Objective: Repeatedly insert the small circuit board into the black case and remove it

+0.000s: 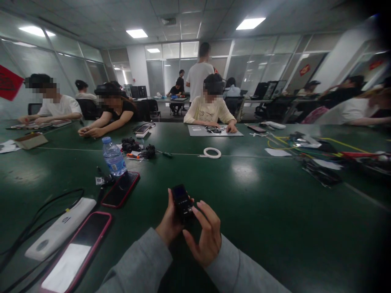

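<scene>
A small black handheld device (pixel 182 200) with a dark screen and a few buttons is held above the green table by my left hand (pixel 170 221). The left thumb lies along its left edge, and fingertips show at its right side. My right hand (pixel 205 232) is at the device's lower right, fingers bent and thumb apart from them. A right fingertip reaches the device's lower right corner; whether it presses there I cannot tell. Grey sleeves cover both forearms.
To the left lie a phone in a red case (pixel 121 189), a pink-edged phone (pixel 81 248), a white power bank (pixel 61 230) with black cables, and a water bottle (pixel 113 156). A white tape roll (pixel 211 153) lies ahead. Across the table a person (pixel 210 108) works on a grey mat.
</scene>
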Demonstrator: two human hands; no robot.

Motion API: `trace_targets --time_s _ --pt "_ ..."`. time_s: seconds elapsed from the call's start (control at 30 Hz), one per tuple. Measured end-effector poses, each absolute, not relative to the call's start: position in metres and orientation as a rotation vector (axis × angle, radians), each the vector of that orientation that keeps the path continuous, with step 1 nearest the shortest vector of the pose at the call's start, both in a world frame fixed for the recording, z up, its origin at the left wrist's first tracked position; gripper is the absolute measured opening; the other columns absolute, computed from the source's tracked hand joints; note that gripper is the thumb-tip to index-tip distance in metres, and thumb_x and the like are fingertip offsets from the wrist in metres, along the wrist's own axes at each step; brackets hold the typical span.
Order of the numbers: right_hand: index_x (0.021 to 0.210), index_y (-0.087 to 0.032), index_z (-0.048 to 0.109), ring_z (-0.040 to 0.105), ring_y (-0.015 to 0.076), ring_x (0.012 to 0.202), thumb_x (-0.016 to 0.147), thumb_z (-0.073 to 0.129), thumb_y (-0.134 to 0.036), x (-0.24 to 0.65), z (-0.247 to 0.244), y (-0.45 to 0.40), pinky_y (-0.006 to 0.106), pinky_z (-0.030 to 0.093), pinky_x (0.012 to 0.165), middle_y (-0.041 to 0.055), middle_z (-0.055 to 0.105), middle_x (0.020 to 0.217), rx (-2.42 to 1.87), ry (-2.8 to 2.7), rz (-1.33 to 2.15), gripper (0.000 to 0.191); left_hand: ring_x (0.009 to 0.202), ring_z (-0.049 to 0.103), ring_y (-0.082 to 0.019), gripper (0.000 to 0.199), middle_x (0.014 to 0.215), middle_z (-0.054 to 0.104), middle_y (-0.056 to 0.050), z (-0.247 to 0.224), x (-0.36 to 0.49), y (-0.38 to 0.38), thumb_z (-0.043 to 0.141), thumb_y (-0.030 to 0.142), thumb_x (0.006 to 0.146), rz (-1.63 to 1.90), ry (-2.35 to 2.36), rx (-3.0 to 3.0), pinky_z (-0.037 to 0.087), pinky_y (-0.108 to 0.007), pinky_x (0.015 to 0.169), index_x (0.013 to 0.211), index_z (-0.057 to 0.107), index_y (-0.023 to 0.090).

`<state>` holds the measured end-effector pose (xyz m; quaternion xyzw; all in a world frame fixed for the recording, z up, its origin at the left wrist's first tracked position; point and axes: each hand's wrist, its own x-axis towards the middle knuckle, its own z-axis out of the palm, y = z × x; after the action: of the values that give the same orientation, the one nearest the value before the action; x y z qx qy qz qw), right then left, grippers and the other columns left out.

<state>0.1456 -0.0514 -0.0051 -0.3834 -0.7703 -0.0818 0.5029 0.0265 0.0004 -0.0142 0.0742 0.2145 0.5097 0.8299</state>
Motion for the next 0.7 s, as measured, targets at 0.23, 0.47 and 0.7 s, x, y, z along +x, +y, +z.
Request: trace_targets --time_s 0.23,0.47,0.7 --pt "0.137 -0.011 0.027 0.031 0.0288 0.126 0.085 0.05 -0.039 0.139 -0.012 -0.053 0.045 0.036 0.099 0.0134 0.035 0.135 -1.038 -2.064 -0.205 0.063 0.082 0.061 -0.018 0.056 0.078 0.062 -0.006 -0.015 0.027 0.003 0.046 0.065 0.074 1.055 0.43 0.162 0.045 -0.027 0.077 0.087 0.061 0.013" --pt "0.138 -0.011 0.026 0.031 0.0271 0.127 0.086 0.049 -0.035 0.141 -0.01 -0.05 0.044 0.036 0.101 0.0121 0.035 0.136 -0.996 -2.156 -0.187 0.061 0.082 0.061 -0.021 0.063 0.079 0.062 -0.009 -0.006 0.025 -0.002 0.043 0.07 0.071 0.975 0.49 0.2 0.045 -0.031 0.078 0.087 0.06 0.011" --pt "0.138 -0.017 0.023 0.034 0.0303 0.124 0.082 0.055 -0.025 0.142 -0.007 -0.056 0.05 0.037 0.098 0.0128 0.033 0.134 -1.0 -1.825 -0.194 0.065 0.077 0.061 -0.019 0.069 0.081 0.064 -0.01 -0.005 0.027 -0.004 0.042 0.072 0.069 0.963 0.522 0.256 0.045 -0.03 0.076 0.092 0.061 0.011"
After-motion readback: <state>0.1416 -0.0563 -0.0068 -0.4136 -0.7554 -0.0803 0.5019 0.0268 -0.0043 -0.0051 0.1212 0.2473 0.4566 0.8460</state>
